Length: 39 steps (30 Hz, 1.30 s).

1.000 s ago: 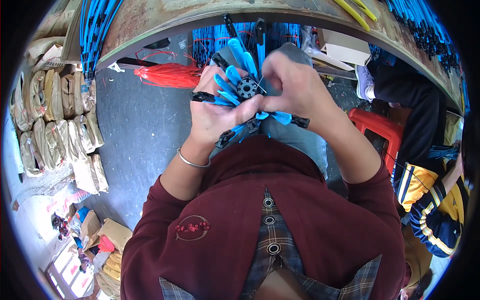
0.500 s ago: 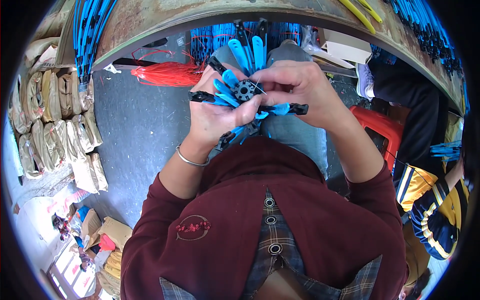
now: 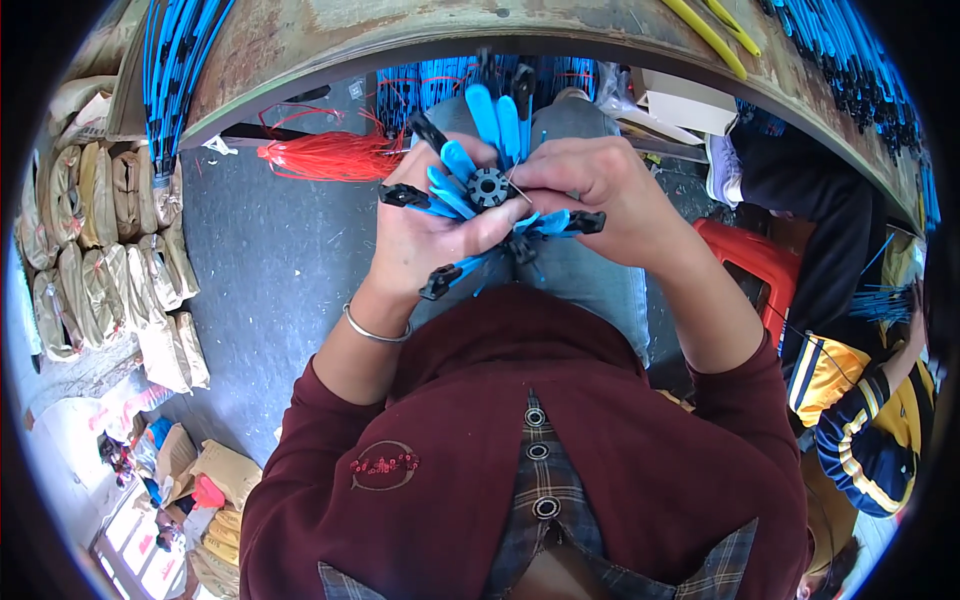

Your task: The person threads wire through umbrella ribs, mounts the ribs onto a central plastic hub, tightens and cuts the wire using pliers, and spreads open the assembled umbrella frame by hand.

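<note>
A round black slotted hub (image 3: 479,196) faces up between my hands, with several blue ribs (image 3: 485,115) with black end pieces fanning out around it, like an umbrella frame. My left hand (image 3: 408,238) is closed around the hub and ribs from the left, its thumb along the near side. At the hub's right edge my right hand (image 3: 600,185) pinches a thin metal wire (image 3: 519,191). Some ribs pass below my right fingers. Its fingertips and the ribs' inner ends are partly hidden.
A wooden table (image 3: 400,22) curves across the far side, bearing blue rib bundles (image 3: 845,75) and yellow strips (image 3: 705,35). Red strands (image 3: 325,158) hang beneath. Brown wrapped packs (image 3: 90,290) are stacked left. A red stool (image 3: 755,260) and a co-worker's sleeve (image 3: 850,430) are at right.
My right hand has shifted slightly, and the wire end and nearby ribs have moved a little at the hub's right side. My left hand keeps its hold.
</note>
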Tool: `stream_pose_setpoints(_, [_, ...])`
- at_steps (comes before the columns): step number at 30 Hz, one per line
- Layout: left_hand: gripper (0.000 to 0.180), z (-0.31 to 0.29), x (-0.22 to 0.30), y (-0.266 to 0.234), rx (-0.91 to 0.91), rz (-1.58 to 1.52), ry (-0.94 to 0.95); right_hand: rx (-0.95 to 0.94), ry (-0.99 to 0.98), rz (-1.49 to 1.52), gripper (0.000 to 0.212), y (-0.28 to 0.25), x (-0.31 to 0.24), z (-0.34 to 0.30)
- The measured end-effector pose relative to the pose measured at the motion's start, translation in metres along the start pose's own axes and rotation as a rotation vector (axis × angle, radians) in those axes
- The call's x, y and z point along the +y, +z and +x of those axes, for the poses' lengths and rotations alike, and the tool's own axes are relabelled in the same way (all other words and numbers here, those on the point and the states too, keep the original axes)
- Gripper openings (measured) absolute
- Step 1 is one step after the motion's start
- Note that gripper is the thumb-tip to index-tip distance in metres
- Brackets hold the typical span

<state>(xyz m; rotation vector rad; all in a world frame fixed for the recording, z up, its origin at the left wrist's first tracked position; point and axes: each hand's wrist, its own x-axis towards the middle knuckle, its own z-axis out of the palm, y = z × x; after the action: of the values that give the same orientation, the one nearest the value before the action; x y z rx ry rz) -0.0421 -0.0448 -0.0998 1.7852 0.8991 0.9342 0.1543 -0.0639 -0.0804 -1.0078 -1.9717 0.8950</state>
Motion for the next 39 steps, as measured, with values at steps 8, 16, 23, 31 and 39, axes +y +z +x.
stream_pose_setpoints(8, [0.079, -0.038, -0.019, -0.006, 0.388, -0.452, -0.066, -0.058, 0.031, 0.033, 0.020, 0.002, -0.003, 0.005])
stream_pose_setpoints(16, [0.069, -0.025, -0.032, 0.007, 0.212, -0.245, 0.020, 0.000, 0.054, 0.034, 0.023, 0.005, -0.004, 0.003])
stream_pose_setpoints(23, [0.056, -0.012, -0.008, 0.012, 0.058, -0.806, -0.117, 0.026, 0.075, 0.078, 0.022, 0.006, -0.004, -0.002])
stream_pose_setpoints(31, [0.045, -0.007, 0.001, 0.012, -0.032, -0.429, -0.015, 0.067, 0.146, 0.161, 0.019, 0.013, -0.008, -0.011])
stream_pose_setpoints(39, [0.043, -0.002, 0.016, 0.025, 0.066, -0.529, -0.126, 0.122, 0.411, 0.370, 0.021, 0.017, -0.013, -0.022])
